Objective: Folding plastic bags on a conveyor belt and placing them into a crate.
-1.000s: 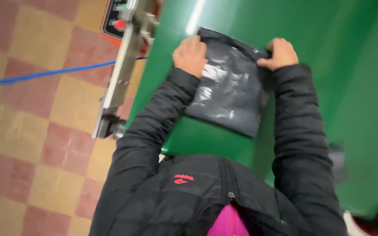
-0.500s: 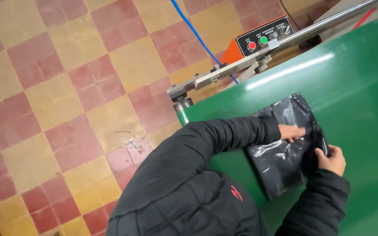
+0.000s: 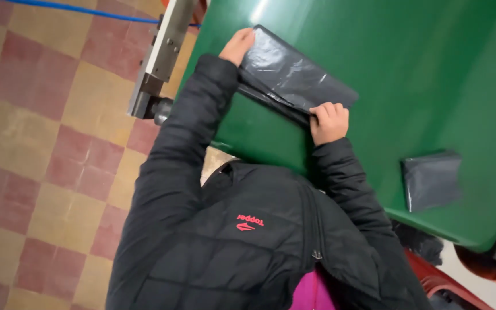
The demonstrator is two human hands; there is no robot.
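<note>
Green table (image 3: pixel 420 74) supports a dark plastic bag (image 3: pixel 294 80), long axis spanning both hands. Its far end is pinned flat by the left hand (image 3: pixel 236 47); its near corner is gripped by the right hand (image 3: pixel 329 121).

Left hand (image 3: pixel 237 46) flat, right hand (image 3: pixel 329 121) curled

Light: dim, overhead.
Glare: pale streak on the green worktop (image 3: pixel 409 69) far edge.
Sharpness: soft, slight motion blur.
</note>
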